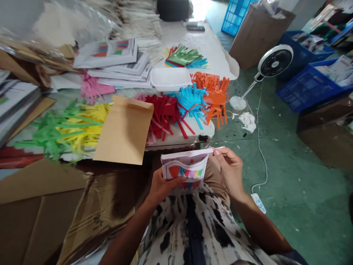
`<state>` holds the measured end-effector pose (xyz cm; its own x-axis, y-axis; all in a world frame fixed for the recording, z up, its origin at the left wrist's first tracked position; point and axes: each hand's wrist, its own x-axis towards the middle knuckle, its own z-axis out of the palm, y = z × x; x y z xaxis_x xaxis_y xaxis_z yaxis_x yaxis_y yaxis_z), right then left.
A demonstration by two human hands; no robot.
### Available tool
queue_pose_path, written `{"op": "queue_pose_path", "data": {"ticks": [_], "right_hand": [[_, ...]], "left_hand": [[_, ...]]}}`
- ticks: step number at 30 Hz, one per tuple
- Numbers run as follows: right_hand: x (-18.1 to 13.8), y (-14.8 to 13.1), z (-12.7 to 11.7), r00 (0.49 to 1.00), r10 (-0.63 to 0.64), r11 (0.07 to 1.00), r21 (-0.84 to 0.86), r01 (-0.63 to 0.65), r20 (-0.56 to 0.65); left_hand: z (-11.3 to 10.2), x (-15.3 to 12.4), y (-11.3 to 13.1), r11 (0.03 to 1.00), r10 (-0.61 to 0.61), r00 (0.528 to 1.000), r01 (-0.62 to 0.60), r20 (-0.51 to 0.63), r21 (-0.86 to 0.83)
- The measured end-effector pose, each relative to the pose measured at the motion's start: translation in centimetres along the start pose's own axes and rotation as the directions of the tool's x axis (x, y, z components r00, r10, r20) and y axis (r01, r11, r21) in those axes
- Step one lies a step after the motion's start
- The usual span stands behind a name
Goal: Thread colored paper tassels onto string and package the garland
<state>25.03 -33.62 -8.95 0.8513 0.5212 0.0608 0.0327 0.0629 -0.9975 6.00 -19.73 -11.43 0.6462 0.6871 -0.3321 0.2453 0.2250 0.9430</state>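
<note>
In front of my lap is a white paper packet point(184, 172) printed with a row of coloured tassels, its upper edge folded over like a flap. My left hand point(162, 187) grips the packet's left side, thumb across the front and the other fingers hidden behind. The fingers of my right hand point(231, 170) pinch the right end of the top flap. Just beyond, a brown kraft envelope point(125, 130) lies at the table edge, between yellow fringed strips point(88, 123) and dark red ones point(164, 110).
Green point(52, 129), blue point(193, 99) and orange fringed bundles point(212, 92) lie along the table. Behind them are a white plastic tray point(171, 79) and stacked printed sheets point(110, 53). To the right, a fan point(275, 62), blue crates point(317, 86) and a power strip point(258, 203) stand on the green floor.
</note>
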Motion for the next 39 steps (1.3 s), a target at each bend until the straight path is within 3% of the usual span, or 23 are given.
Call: {"op": "queue_pose_path", "data": {"ticks": [5,8,10,12,14,18,21,24,26,29,31,35,37,39], "right_hand": [[0.2,-1.2,0.1,0.993,-0.114,0.986,-0.125,0.114,0.005],[-0.2,-1.9,0.1,0.946,-0.312,0.896,-0.303,0.325,0.092],[-0.5,-2.2,0.0,0.917,-0.383,0.838,-0.374,0.397,0.113],[-0.7,-2.1,-0.1,0.936,-0.348,0.870,-0.353,0.344,0.052],[-0.4,-1.9,-0.3,0.973,-0.229,0.941,-0.254,0.222,0.002],[1.0,-1.1,-0.4,0.998,0.001,0.994,-0.111,0.007,0.070],[1.9,-0.9,-0.3,0.995,0.023,0.992,-0.129,-0.011,0.097],[1.7,-1.7,-0.1,0.994,-0.072,0.963,-0.255,0.092,0.086],[1.2,-2.5,0.0,0.973,-0.207,0.911,-0.344,0.229,0.100],[0.3,-3.5,-0.2,0.891,-0.430,0.786,-0.427,0.447,0.143],[-0.2,-4.0,-0.5,0.837,-0.522,0.703,-0.474,0.530,0.163],[-1.0,-4.6,-1.2,0.769,-0.559,0.604,-0.484,0.633,0.310],[-1.0,-4.9,-1.4,0.735,-0.557,0.586,-0.444,0.678,0.387],[-0.7,-5.0,-1.3,0.755,-0.537,0.613,-0.440,0.656,0.377]], "left_hand": [[0.2,0.0,-0.1,0.999,-0.046,0.999,0.047,0.027,-0.027],[0.1,0.1,0.0,0.997,-0.060,0.995,0.063,0.076,-0.045],[0.0,0.2,0.0,0.997,-0.050,0.992,0.056,0.116,-0.048],[-0.1,0.4,-0.2,0.997,-0.035,0.987,0.045,0.154,-0.063],[-0.2,0.5,-0.5,0.994,-0.030,0.984,0.048,0.173,-0.102],[-0.2,0.8,-1.1,0.982,-0.044,0.980,0.079,0.194,-0.172],[0.0,1.1,-1.1,0.984,-0.052,0.985,0.078,0.165,-0.159],[-0.1,1.4,-1.0,0.996,-0.028,0.999,0.031,0.039,-0.087],[-0.4,1.4,-1.0,1.000,0.002,1.000,-0.003,-0.013,-0.024],[-1.1,1.3,-0.8,0.997,0.065,0.998,-0.064,-0.013,0.036],[-1.5,1.3,-0.7,0.983,0.175,0.984,-0.176,0.020,0.054],[-2.1,1.5,-0.6,0.897,0.431,0.897,-0.438,0.099,0.064],[-2.4,1.6,-0.8,0.875,0.470,0.875,-0.479,0.113,0.073],[-2.7,1.7,-1.2,0.880,0.459,0.879,-0.470,0.126,0.073]]}}
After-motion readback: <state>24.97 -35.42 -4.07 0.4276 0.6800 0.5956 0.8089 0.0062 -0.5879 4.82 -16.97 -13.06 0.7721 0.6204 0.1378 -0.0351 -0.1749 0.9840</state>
